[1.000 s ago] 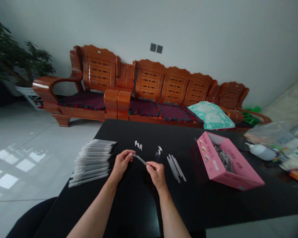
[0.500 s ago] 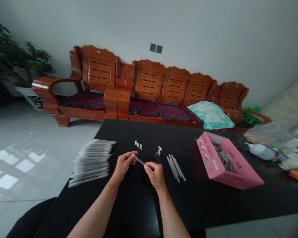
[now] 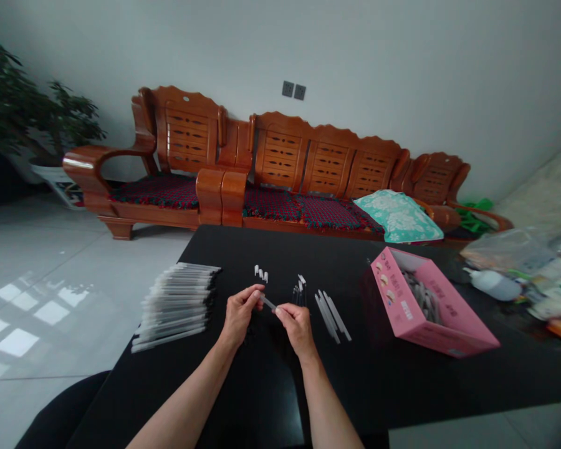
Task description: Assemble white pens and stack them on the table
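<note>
Between both hands, above the black table, is a slim translucent whitish pen barrel [image 3: 268, 302]. My left hand [image 3: 240, 315] pinches its left end with thumb and fingers. The right end is in the closed fingertips of my right hand [image 3: 297, 325]. Beyond my left hand lie a few small white caps [image 3: 261, 273]. Thin dark pen refills with pale tips [image 3: 301, 290] lie just past my right hand. A few whitish pen barrels [image 3: 333, 317] rest to its right. Small black pieces under my left wrist are too dark to make out.
A large row of whitish pens [image 3: 175, 305] covers the left of the black table [image 3: 243, 399]. An open pink box [image 3: 442, 299] holding more grey-white pieces stands at right. Beyond it are a white bottle [image 3: 490, 284] and plastic bags. A wooden sofa [image 3: 280, 149] stands behind.
My left hand has shifted slightly right along the pen barrel, closer to my right hand. My right hand has barely moved, and both still grip the barrel.
</note>
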Demonstrator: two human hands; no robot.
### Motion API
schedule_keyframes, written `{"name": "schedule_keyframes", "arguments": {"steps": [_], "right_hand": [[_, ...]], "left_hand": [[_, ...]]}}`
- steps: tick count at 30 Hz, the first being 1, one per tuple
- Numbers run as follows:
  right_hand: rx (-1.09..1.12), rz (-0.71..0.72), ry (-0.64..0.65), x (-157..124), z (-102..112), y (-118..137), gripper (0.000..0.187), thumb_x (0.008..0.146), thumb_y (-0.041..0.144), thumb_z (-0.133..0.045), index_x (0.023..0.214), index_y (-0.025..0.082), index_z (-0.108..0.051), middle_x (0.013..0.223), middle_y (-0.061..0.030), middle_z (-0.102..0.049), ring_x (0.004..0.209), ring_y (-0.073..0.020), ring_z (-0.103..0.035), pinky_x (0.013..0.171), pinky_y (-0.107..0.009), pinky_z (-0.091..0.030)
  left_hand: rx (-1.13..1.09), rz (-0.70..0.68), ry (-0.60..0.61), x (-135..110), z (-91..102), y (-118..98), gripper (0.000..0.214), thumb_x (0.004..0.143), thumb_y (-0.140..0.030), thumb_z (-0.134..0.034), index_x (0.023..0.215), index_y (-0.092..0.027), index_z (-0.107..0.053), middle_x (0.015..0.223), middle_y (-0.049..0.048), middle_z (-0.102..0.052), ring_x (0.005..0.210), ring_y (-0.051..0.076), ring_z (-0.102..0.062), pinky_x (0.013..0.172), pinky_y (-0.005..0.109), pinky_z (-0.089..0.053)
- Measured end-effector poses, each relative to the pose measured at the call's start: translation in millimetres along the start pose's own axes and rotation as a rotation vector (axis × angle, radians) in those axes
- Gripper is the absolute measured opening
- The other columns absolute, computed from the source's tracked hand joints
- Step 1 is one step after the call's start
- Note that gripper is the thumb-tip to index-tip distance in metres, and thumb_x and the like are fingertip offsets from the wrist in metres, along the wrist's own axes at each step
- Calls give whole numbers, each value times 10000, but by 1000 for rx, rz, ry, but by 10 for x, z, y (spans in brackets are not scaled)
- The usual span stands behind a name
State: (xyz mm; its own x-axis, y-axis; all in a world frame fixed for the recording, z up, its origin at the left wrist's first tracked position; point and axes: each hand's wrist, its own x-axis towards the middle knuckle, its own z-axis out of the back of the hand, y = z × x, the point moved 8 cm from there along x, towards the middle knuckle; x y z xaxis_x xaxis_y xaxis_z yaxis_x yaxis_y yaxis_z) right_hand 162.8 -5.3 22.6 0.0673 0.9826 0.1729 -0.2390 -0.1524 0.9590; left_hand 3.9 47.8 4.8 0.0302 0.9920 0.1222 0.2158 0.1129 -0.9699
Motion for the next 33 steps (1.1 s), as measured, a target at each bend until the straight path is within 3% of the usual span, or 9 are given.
{"name": "schedule_keyframes", "arguments": {"steps": [4, 10, 13, 15, 20, 23, 26, 30, 33], "right_hand": [[9, -2, -16, 5, -9, -3, 293, 850, 361, -547, 806, 138, -732, 527, 41, -441, 508, -98, -368, 480, -223, -265], [-46, 87, -32, 9, -114, 128, 330, 872, 384, -499, 826, 152, -730, 558, 20, -497, 520, -114, -392, 488, -227, -301], [-36, 84, -48, 6, -92, 103, 343, 878, 410, -501, 878, 155, -731, 572, 12, -537, 512, -117, -433, 486, -223, -338], [5, 50, -100, 2, -14, 32, 362, 874, 434, -513, 942, 145, -720, 543, 19, -530, 476, -112, -443, 457, -217, -345], [39, 39, -186, -7, 98, -55, 391, 853, 469, -546, 927, 120, -706, 491, 38, -496, 406, -91, -425, 402, -205, -326], [36, 46, -181, -5, 72, -30, 389, 846, 471, -554, 902, 118, -709, 484, 39, -496, 400, -89, -425, 396, -203, -322], [30, 45, -179, -7, 51, 5, 388, 842, 469, -555, 874, 116, -714, 476, 37, -490, 399, -90, -424, 391, -204, -317], [25, 44, -165, -13, 41, 19, 376, 848, 452, -556, 890, 115, -717, 479, 37, -478, 408, -91, -419, 395, -206, -310], [10, 53, -153, -19, 39, 12, 359, 855, 440, -552, 889, 122, -715, 489, 39, -467, 426, -94, -415, 414, -212, -314]], "left_hand": [[40, -18, -11, -5, -18, -63, 330, 803, -385, -629, 988, -129, -722, 672, 14, -629, 583, 112, -546, 590, 231, -451], [-109, 9, 46, -46, -165, -71, 482, 786, -371, -651, 1215, -162, -584, 765, 7, -639, 575, 99, -544, 566, 225, -453], [-76, -1, 37, -25, -126, -192, 487, 807, -373, -628, 1237, -153, -560, 757, 7, -625, 589, 100, -546, 551, 212, -447], [-5, -74, -29, 25, 40, -414, 521, 833, -364, -598, 1310, -172, -512, 746, -7, -600, 624, 100, -553, 580, 206, -457], [243, -281, -186, 208, 696, -1115, 588, 816, -378, -607, 1366, -215, -474, 762, -29, -559, 681, 118, -610, 670, 239, -512], [347, -297, -186, 330, 1010, -1324, 628, 755, -358, -671, 1337, -191, -507, 715, -45, -535, 644, 122, -625, 633, 240, -513], [252, -249, -232, 408, 1274, -1324, 586, 700, -369, -703, 1232, -163, -573, 688, -46, -550, 610, 132, -634, 604, 259, -532], [105, -187, -466, 405, 1666, -1129, 503, 656, -366, -726, 1085, -156, -568, 679, -39, -604, 636, 151, -663, 642, 295, -555], [154, -169, -625, 351, 1923, -954, 469, 652, -387, -722, 1020, -152, -552, 700, -21, -635, 628, 135, -645, 663, 288, -547]]}}
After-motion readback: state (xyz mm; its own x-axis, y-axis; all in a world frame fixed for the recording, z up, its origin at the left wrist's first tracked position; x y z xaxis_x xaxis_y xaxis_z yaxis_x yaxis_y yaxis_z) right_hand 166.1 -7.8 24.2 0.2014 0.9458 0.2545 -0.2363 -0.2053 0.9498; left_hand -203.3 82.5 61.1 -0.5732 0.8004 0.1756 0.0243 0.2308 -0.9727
